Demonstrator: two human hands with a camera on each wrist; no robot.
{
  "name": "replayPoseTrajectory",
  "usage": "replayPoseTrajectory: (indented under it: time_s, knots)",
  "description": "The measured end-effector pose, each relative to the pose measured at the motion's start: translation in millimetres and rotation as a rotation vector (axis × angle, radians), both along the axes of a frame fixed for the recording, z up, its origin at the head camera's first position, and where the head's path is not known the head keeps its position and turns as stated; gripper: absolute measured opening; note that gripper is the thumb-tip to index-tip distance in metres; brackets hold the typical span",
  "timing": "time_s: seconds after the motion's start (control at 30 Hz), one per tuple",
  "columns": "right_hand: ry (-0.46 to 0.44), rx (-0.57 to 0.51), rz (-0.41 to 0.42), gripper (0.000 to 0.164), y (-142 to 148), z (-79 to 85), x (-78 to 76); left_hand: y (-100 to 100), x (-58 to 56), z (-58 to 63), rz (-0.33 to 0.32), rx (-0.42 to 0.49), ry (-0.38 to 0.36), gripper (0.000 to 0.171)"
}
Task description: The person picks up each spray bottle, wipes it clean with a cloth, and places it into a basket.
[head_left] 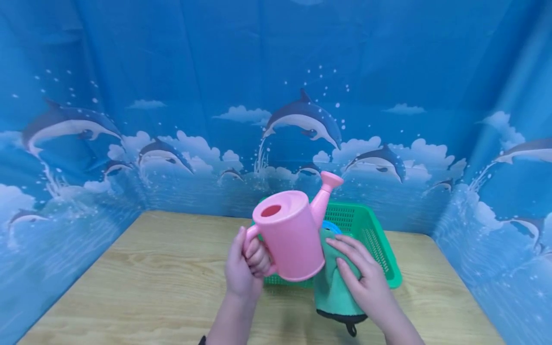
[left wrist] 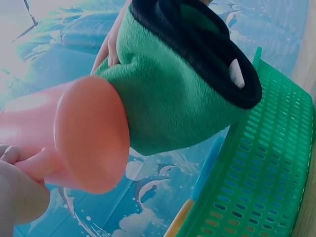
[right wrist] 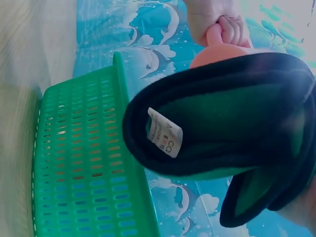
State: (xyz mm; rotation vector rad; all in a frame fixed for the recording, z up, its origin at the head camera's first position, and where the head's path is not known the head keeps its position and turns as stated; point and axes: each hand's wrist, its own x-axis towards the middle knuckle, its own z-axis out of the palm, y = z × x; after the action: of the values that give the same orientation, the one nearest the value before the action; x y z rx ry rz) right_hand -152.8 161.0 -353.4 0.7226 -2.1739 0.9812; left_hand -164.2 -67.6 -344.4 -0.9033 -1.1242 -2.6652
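A pink watering can [head_left: 293, 239] is gripped by its handle in my left hand [head_left: 246, 263], its spout pointing up and to the right. My right hand [head_left: 366, 273] holds a green cloth mitt [head_left: 336, 282] against the can's right side, fingers spread over the fabric. The mitt has black trim and a hanging loop at its lower end. In the right wrist view its open cuff [right wrist: 217, 123] faces the camera, showing a white label [right wrist: 165, 133] inside. The can's base [left wrist: 94, 133] shows in the left wrist view, with the mitt beside it.
Behind the can and mitt, a green perforated basket [head_left: 379, 239] stands on the wooden table [head_left: 172, 278]. A blue round thing [head_left: 331, 227] lies in the basket, and a yellow-orange piece [left wrist: 178, 219] shows at its edge. Blue dolphin-print curtains [head_left: 224, 57] surround the table's back and sides.
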Motion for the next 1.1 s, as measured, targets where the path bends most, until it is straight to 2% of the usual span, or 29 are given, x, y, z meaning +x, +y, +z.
replayPoseTrajectory:
  time_s: [0.1, 0.3, 0.47, 0.63, 0.7, 0.8, 0.93, 1.03, 1.1]
  knots:
    - [0.004, -0.014, 0.032, 0.046, 4.1, 0.4, -1.4, -1.5, -3.0, -0.8, -0.055, 0.014, 0.004, 0.05]
    - [0.032, -0.045, 0.042, 0.045, 11.8, 4.8, -4.5, -1.3, -6.6, -1.2, -0.154, -0.062, 0.057, 0.049]
    - [0.091, -0.121, -0.029, 0.043, 17.9, 8.4, -5.7, 3.9, -4.2, -0.6, -0.193, -0.117, 0.044, 0.048]
    - [0.193, -0.227, -0.125, 0.042, 22.1, 8.9, -10.9, 10.9, 0.5, 0.7, -0.184, -0.172, 0.013, 0.048]
    - [0.208, -0.253, -0.134, 0.042, 21.8, 8.4, -12.1, 13.3, 2.0, 1.5, -0.175, -0.174, -0.008, 0.048]
    - [0.177, -0.259, -0.122, 0.042, 19.0, 6.4, -11.6, 15.2, 2.8, 1.4, -0.138, -0.17, -0.04, 0.049]
    - [0.11, -0.197, -0.083, 0.044, 12.5, 3.2, -8.7, 14.3, 0.9, -0.1, -0.124, -0.111, -0.081, 0.049]
    - [0.088, -0.106, -0.062, 0.046, 6.8, -0.1, -6.8, 11.8, -1.6, -1.5, -0.113, -0.062, -0.107, 0.05]
    - [0.09, -0.052, -0.056, 0.048, 2.7, -2.1, -5.6, 9.6, -2.8, -1.9, -0.082, -0.05, -0.13, 0.05]
